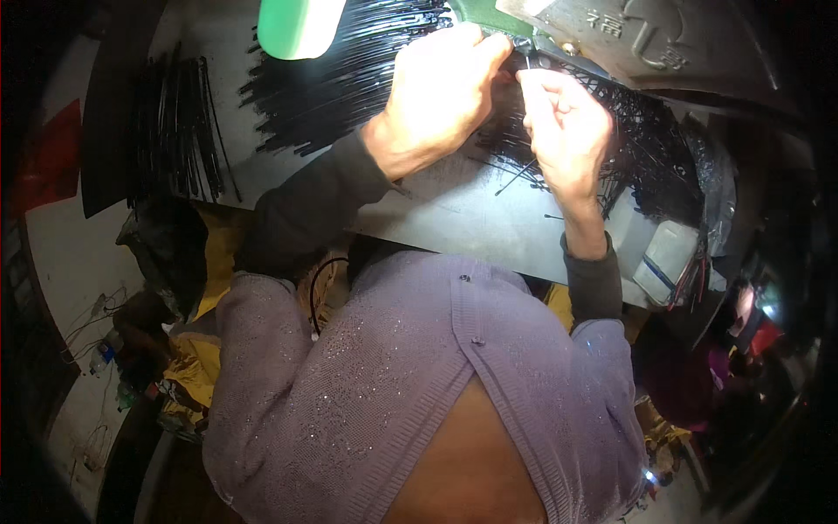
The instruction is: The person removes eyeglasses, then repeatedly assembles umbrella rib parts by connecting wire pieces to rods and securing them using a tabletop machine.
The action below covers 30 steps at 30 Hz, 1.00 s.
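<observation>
My left hand [441, 96] is closed, with its thumb and fingers at the working end of a green and grey metal machine [642, 39]. Whatever those fingers hold is hidden by the hand and by glare. Close by on the right, my right hand [569, 131] pinches the end of a thin wire [527, 59] that points up toward the machine. Many thin black wires [305, 100] lie in a long bundle behind and left of my left hand. A tangled heap of black wires [650, 148] spreads to the right, beyond my right hand.
Another row of black wires [179, 127] lies on the left of the pale tabletop [428, 231]. A lit green and white lamp [299, 26] hangs at the top. At the right edge sits a white case [666, 259] beside thin red and black leads [694, 281].
</observation>
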### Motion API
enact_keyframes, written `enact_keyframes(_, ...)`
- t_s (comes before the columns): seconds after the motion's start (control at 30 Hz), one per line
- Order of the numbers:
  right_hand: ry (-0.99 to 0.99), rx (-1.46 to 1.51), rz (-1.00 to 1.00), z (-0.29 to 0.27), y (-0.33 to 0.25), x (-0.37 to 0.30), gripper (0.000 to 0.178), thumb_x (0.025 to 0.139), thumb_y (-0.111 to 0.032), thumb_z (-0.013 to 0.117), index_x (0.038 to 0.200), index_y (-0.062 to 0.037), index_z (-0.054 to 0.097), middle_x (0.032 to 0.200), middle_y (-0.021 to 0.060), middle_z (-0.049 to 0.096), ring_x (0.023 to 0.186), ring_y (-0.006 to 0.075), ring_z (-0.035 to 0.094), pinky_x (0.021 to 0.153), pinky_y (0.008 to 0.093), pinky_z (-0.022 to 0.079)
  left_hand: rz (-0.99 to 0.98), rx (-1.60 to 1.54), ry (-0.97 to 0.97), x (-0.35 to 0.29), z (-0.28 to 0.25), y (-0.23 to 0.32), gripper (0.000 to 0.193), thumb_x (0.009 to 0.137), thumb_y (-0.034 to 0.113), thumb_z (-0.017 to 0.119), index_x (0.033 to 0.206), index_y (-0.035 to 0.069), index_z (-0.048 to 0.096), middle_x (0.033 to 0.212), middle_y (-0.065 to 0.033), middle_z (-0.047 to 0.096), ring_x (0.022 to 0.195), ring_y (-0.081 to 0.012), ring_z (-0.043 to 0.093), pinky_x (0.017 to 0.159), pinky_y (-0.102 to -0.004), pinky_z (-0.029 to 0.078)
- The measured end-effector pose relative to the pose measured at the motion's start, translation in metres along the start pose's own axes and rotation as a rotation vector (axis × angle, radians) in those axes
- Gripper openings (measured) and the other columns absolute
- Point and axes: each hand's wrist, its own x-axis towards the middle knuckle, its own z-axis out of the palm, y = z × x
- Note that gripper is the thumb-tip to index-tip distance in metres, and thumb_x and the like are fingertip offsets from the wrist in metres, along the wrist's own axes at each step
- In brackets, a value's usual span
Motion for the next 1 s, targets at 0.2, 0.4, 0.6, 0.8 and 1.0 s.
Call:
enact_keyframes(0.2, 0.033, 0.145, 0.079, 0.004, 0.010, 0.008, 0.009, 0.086, -0.003, 0.063, 0.092, 0.0029, 0.065, 0.066, -0.0015, 0.060, 0.055, 0.0016, 0.051, 0.048, 0.0161, 0.040, 0.100, 0.020, 0.046, 0.003, 0.012, -0.012, 0.019, 0.074, 0.004, 0.062, 0.093, 0.004, 0.058, 0.071, -0.0094, 0.051, 0.063, -0.0241, 0.055, 0.055, -0.0329, 0.046)
enact_keyframes(0.4, 0.031, 0.161, 0.079, 0.005, 0.011, 0.008, 0.009, 0.087, -0.004, 0.063, 0.093, 0.0031, 0.065, 0.065, -0.0018, 0.059, 0.056, 0.0016, 0.051, 0.049, 0.0165, 0.040, 0.037, 0.003, 0.026, 0.004, 0.008, -0.007, 0.023, 0.076, -0.006, 0.062, 0.097, 0.003, 0.060, 0.075, -0.0115, 0.059, 0.064, -0.0268, 0.060, 0.056, -0.0314, 0.048)
enact_keyframes(0.6, 0.027, 0.207, 0.101, 0.006, 0.013, 0.007, 0.010, 0.087, -0.005, 0.063, 0.093, 0.0026, 0.065, 0.065, -0.0023, 0.059, 0.055, 0.0016, 0.051, 0.049, 0.0163, 0.040, 0.013, 0.045, -0.028, 0.006, 0.002, -0.006, 0.018, 0.078, -0.002, 0.062, 0.096, 0.004, 0.061, 0.073, -0.0106, 0.058, 0.064, -0.0255, 0.060, 0.055, -0.0318, 0.047)
enact_keyframes(0.8, -0.047, 0.182, 0.237, -0.002, 0.009, 0.010, 0.014, 0.088, -0.011, 0.062, 0.094, 0.0009, 0.065, 0.065, -0.0025, 0.057, 0.052, 0.0020, 0.049, 0.042, 0.0168, 0.037, 0.168, 0.361, -0.392, 0.013, -0.027, 0.005, 0.026, 0.077, 0.015, 0.060, 0.098, 0.001, 0.057, 0.078, -0.0106, 0.057, 0.068, -0.0188, 0.059, 0.055, -0.0297, 0.045)
enact_keyframes(1.0, 0.021, 0.285, 0.279, 0.005, -0.003, 0.011, 0.019, 0.092, -0.017, 0.058, 0.095, 0.0007, 0.065, 0.062, -0.0025, 0.053, 0.048, 0.0027, 0.044, 0.040, 0.0166, 0.032, 0.308, 0.398, -0.191, -0.012, -0.013, 0.021, 0.035, 0.077, 0.017, 0.058, 0.106, -0.004, 0.056, 0.103, -0.0186, 0.056, 0.083, -0.0243, 0.056, 0.067, -0.0347, 0.044)
